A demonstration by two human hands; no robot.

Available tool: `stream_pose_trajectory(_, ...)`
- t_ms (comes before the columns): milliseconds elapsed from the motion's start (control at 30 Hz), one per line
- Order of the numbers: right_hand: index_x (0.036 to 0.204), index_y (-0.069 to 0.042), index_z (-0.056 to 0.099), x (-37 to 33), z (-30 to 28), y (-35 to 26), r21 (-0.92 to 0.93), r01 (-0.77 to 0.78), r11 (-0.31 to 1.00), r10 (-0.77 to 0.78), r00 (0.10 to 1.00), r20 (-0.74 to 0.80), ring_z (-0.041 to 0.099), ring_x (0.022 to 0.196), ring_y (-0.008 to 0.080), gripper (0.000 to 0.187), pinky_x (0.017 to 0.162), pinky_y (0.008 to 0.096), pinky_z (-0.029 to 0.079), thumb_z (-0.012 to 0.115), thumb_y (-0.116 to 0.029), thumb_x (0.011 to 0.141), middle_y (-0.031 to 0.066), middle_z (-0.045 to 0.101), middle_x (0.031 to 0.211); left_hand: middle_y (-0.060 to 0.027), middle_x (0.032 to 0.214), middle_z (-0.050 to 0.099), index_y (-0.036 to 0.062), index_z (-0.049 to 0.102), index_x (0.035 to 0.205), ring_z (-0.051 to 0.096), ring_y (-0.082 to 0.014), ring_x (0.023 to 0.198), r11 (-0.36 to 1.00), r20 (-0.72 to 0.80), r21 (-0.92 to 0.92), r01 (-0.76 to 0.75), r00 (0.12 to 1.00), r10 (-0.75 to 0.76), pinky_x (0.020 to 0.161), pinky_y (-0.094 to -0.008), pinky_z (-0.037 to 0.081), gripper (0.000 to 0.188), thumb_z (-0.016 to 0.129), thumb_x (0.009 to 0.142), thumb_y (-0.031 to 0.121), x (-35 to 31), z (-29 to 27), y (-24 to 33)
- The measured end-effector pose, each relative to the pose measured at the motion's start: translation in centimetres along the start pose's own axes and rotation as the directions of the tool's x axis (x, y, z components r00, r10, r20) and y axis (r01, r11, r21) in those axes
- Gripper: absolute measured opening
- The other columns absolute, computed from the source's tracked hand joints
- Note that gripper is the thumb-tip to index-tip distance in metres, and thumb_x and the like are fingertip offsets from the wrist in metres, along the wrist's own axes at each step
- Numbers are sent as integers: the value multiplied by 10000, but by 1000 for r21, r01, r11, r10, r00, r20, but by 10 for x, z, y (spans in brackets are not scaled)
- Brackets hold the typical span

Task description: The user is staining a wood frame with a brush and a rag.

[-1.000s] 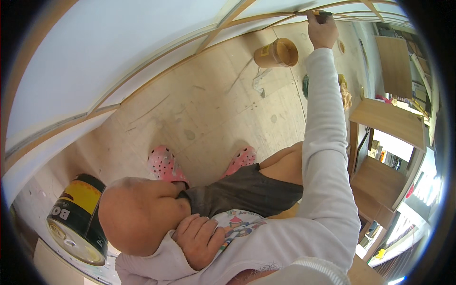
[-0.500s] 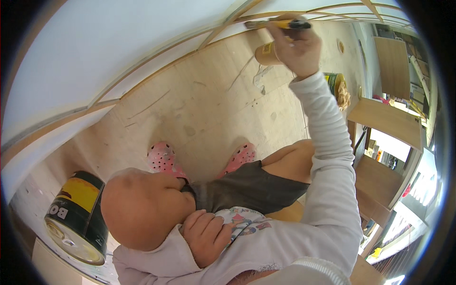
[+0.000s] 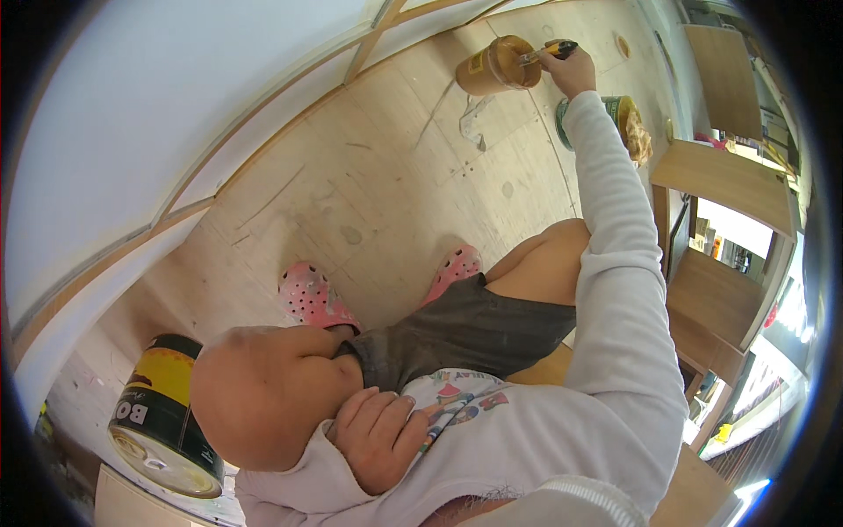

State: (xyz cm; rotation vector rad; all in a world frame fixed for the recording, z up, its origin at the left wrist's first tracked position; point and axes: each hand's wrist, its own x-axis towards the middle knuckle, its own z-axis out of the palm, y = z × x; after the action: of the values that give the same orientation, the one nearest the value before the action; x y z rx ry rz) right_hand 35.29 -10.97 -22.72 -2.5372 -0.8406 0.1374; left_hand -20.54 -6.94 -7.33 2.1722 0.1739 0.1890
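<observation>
My right hand [image 3: 572, 72] is closed round the yellow and black handle of a paintbrush [image 3: 555, 50]. The brush reaches into the mouth of a brown tub [image 3: 483, 72] with a yellow label, and its bristles are mostly hidden inside. Bent over by my body, my left hand [image 3: 376, 436] has its fingers curled together against the white shirt [image 3: 465, 391]. Its palm is out of sight, and nothing shows in its fingers. Just below my right wrist stands a green can [image 3: 615, 112] with crumpled tan material at its end.
A white wall panel [image 3: 193, 97] with wooden strips [image 3: 255, 140] runs along the left and far side. At lower left is a black and yellow can [image 3: 167, 400]. Wooden shelving [image 3: 724, 180] stands on the right. Pink clogs [image 3: 312, 294] are on the marked floor [image 3: 378, 176].
My right hand has brought the paintbrush away from the wall strip, over to the right and down into the tub's mouth. My left hand stays in its place.
</observation>
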Motion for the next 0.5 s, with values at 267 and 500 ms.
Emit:
stream_pose_trajectory(267, 941, -65, 677, -4, 14, -12, -233, 11, 973, 4, 998, 61, 654, 814, 237, 359, 743, 341, 507, 725, -315, 689, 117, 683, 867, -108, 841, 624, 67, 621, 806, 620, -262, 797, 1000, 33, 0, -3, 999, 3, 757, -410, 487, 239, 688, 646, 231, 6, -1, 0)
stream_pose_trajectory(500, 989, -19, 654, 3, -3, -5, -120, 13, 993, -8, 999, 40, 663, 823, 272, 418, 746, 359, 518, 722, -304, 690, 157, 676, 876, -105, 846, 626, 68, 624, 824, 623, -257, 804, 1000, 31, 5, -5, 1000, 5, 768, -411, 486, 248, 691, 650, 232, 9, -1, 2)
